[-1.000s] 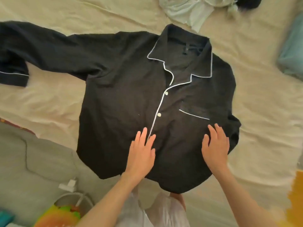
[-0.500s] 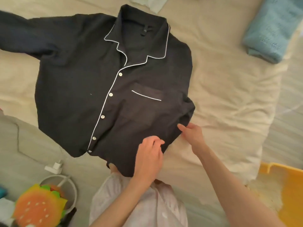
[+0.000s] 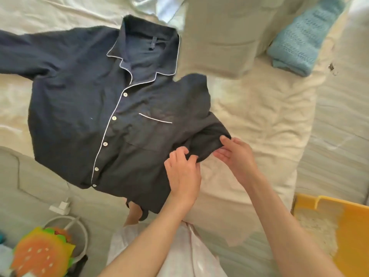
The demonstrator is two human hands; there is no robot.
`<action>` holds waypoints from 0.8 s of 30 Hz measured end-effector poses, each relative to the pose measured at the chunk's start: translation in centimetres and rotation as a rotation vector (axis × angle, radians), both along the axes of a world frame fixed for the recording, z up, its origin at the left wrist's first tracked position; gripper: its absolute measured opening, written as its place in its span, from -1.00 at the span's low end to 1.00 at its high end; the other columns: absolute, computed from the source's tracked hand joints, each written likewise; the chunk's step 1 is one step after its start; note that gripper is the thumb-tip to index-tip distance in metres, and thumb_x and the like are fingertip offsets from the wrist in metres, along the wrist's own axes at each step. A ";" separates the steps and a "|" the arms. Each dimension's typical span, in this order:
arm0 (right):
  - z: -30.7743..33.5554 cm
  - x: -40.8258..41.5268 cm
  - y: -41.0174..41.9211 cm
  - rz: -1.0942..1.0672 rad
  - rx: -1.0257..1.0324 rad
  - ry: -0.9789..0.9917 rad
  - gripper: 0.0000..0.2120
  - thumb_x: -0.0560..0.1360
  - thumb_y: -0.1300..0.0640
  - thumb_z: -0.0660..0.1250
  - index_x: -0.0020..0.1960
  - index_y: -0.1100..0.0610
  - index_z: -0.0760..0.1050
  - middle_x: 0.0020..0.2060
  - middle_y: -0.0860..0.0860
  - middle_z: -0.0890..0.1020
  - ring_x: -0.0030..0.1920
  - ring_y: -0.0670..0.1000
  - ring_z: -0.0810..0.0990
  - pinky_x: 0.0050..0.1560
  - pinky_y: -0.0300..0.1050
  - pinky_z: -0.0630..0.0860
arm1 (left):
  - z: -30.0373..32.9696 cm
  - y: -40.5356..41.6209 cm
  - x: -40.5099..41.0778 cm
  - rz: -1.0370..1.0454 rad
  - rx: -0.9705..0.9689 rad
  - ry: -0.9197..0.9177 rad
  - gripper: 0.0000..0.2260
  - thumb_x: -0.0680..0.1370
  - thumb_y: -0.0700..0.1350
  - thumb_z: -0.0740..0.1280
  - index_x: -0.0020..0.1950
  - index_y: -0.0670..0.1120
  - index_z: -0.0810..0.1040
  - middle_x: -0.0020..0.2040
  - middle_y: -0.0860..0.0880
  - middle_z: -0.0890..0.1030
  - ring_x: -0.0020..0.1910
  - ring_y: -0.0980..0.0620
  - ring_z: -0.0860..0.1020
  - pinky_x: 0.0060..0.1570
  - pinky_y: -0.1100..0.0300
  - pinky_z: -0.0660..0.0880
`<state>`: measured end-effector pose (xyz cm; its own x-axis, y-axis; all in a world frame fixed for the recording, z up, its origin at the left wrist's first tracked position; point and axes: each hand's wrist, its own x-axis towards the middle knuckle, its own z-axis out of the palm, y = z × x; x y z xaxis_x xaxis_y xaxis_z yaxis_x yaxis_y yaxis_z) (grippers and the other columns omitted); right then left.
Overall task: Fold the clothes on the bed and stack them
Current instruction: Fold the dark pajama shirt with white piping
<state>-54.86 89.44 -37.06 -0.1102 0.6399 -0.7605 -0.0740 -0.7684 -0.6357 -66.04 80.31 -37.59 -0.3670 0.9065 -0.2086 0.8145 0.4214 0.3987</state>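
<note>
A dark navy pyjama shirt (image 3: 83, 108) with white piping lies face up on the cream bed (image 3: 259, 116), collar away from me, its left sleeve spread out to the far left. The right sleeve is bunched up at the shirt's lower right side. My left hand (image 3: 182, 172) grips the dark cloth near that bunch, fingers curled into it. My right hand (image 3: 236, 154) pinches the folded sleeve end from the right, thumb on top.
A folded light blue knit (image 3: 303, 35) lies at the bed's far right. Pale clothes (image 3: 159, 7) lie beyond the collar. A yellow bin (image 3: 355, 226) stands at the lower right. On the floor at lower left are a white charger (image 3: 60, 206) and a colourful toy (image 3: 42, 254).
Both hands left the flat shirt front and moved to its right side. They took hold of the right sleeve, now bunched and lifted a little. The view swung right.
</note>
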 end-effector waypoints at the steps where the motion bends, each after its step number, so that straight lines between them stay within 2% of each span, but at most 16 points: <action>1: 0.1 0.4 0.0 -0.015 0.008 0.028 -0.83 0.58 0.14 0.25 -0.14 0.20 0.50 -0.28 0.04 0.67 -0.22 0.01 0.68 -0.22 -0.20 0.58 | 0.5 -0.2 0.3 -0.039 0.012 -0.046 -0.92 0.36 -0.25 0.46 -0.19 -0.20 0.62 -0.08 -0.16 0.56 -0.12 -0.21 0.53 -0.20 -0.02 0.44; 2: 0.2 0.8 -0.1 -0.022 0.013 0.042 -0.77 0.61 0.10 0.20 -0.08 0.19 0.55 -0.22 0.04 0.69 -0.18 0.01 0.68 -0.19 -0.20 0.58 | 1.0 -0.4 0.6 -0.056 -0.004 -0.137 -0.95 0.42 -0.25 0.41 -0.18 -0.23 0.58 -0.12 -0.18 0.55 -0.14 -0.21 0.51 -0.20 -0.02 0.42; 4: 0.1 1.7 -0.6 -0.006 -0.023 0.001 -0.68 0.64 0.04 0.09 0.00 0.16 0.58 -0.11 0.06 0.69 -0.07 0.03 0.66 -0.13 -0.16 0.56 | 2.2 -0.9 1.3 0.016 -0.154 -0.448 -0.85 0.56 -0.19 0.27 -0.15 -0.25 0.50 -0.15 -0.23 0.56 -0.13 -0.21 0.51 -0.14 -0.02 0.37; 6: -0.3 2.6 -1.8 0.061 -0.110 -0.071 -0.68 0.64 0.03 0.08 0.04 0.17 0.56 -0.03 0.08 0.66 -0.01 0.06 0.63 -0.10 -0.13 0.53 | 3.5 -1.1 1.9 0.271 -0.267 -0.851 -0.80 0.61 -0.16 0.21 -0.08 -0.29 0.51 -0.19 -0.19 0.59 -0.15 -0.14 0.56 -0.12 0.01 0.42; 7: -0.6 3.1 -2.5 0.119 -0.158 -0.100 -0.69 0.64 0.02 0.10 0.07 0.17 0.55 0.01 0.08 0.65 0.00 0.04 0.62 -0.09 -0.13 0.51 | 4.1 -1.0 2.0 0.443 -0.282 -1.049 -0.81 0.62 -0.17 0.20 -0.03 -0.28 0.52 -0.23 -0.10 0.60 -0.20 -0.04 0.57 -0.14 0.07 0.46; 9: -1.1 3.9 -3.8 0.231 -0.239 -0.131 -0.70 0.62 -0.02 0.14 0.14 0.13 0.53 0.09 0.05 0.60 0.05 0.01 0.58 0.00 -0.11 0.49 | 4.6 -1.0 1.4 0.742 -0.251 -1.328 -0.83 0.63 -0.18 0.16 -0.01 -0.19 0.52 -0.31 0.05 0.59 -0.34 0.14 0.55 -0.27 0.24 0.49; 10: -1.2 4.1 -4.4 0.275 -0.268 -0.132 -0.67 0.60 -0.06 0.16 0.22 0.11 0.50 0.13 0.02 0.58 0.10 0.00 0.56 0.07 -0.08 0.47 | 4.6 -0.9 0.8 0.856 -0.212 -1.409 -0.83 0.64 -0.18 0.14 -0.01 -0.15 0.51 -0.28 0.04 0.62 -0.33 0.14 0.57 -0.27 0.24 0.50; 12: -1.4 4.0 -5.2 0.343 -0.291 -0.102 -0.56 0.57 -0.15 0.17 0.34 0.07 0.41 0.19 -0.05 0.54 0.21 -0.03 0.49 0.21 -0.04 0.40 | 4.0 -1.0 -1.0 1.037 -0.135 -1.518 -0.81 0.65 -0.15 0.10 0.09 -0.13 0.49 -0.04 -0.05 0.64 -0.09 0.01 0.61 -0.10 0.12 0.53; 14: -1.6 3.4 -5.6 0.387 -0.280 -0.016 -0.53 0.54 -0.23 0.16 0.36 -0.03 0.40 0.25 -0.12 0.50 0.28 -0.07 0.41 0.28 -0.03 0.30 | 3.6 -1.3 -2.5 1.117 -0.156 -1.579 -0.73 0.67 -0.10 0.06 0.26 -0.14 0.45 0.14 -0.09 0.59 0.10 -0.06 0.56 0.03 0.07 0.52; 17: -1.8 1.9 -5.4 0.340 -0.268 0.163 -0.57 0.50 -0.28 0.16 0.28 -0.14 0.47 0.27 -0.19 0.50 0.32 -0.12 0.38 0.33 -0.02 0.24 | 3.7 -2.0 -3.2 1.073 -0.380 -1.647 -0.66 0.67 -0.01 0.01 0.25 -0.14 0.46 0.05 -0.08 0.66 0.02 -0.05 0.63 -0.13 0.12 0.57; 19: -1.7 1.0 -4.9 0.298 -0.282 0.237 -0.59 0.53 -0.19 0.20 0.30 -0.05 0.48 0.25 -0.14 0.54 0.28 -0.12 0.44 0.27 -0.07 0.30 | 3.7 -2.4 -3.4 0.989 -0.469 -1.689 -0.65 0.67 0.03 0.02 0.17 -0.14 0.50 0.02 -0.09 0.68 0.00 -0.04 0.65 -0.21 0.16 0.60; 21: -1.2 0.5 -4.3 0.251 -0.277 0.231 -0.67 0.56 0.00 0.23 0.28 0.09 0.50 0.18 -0.05 0.61 0.20 -0.07 0.54 0.16 -0.12 0.39 | 3.7 -2.6 -3.4 0.941 -0.492 -1.726 -0.64 0.65 0.06 0.08 0.16 -0.15 0.53 0.07 -0.10 0.66 0.03 -0.04 0.64 -0.18 0.18 0.60; 24: 0.1 1.1 -3.3 0.052 -0.214 0.046 -0.76 0.56 0.15 0.25 0.15 0.24 0.54 0.05 0.09 0.66 0.02 0.04 0.64 -0.02 -0.12 0.53 | 4.0 -3.0 -2.5 0.850 -0.499 -1.616 -0.71 0.62 0.02 0.20 0.22 -0.12 0.52 0.06 -0.03 0.67 0.01 0.01 0.65 -0.15 0.18 0.60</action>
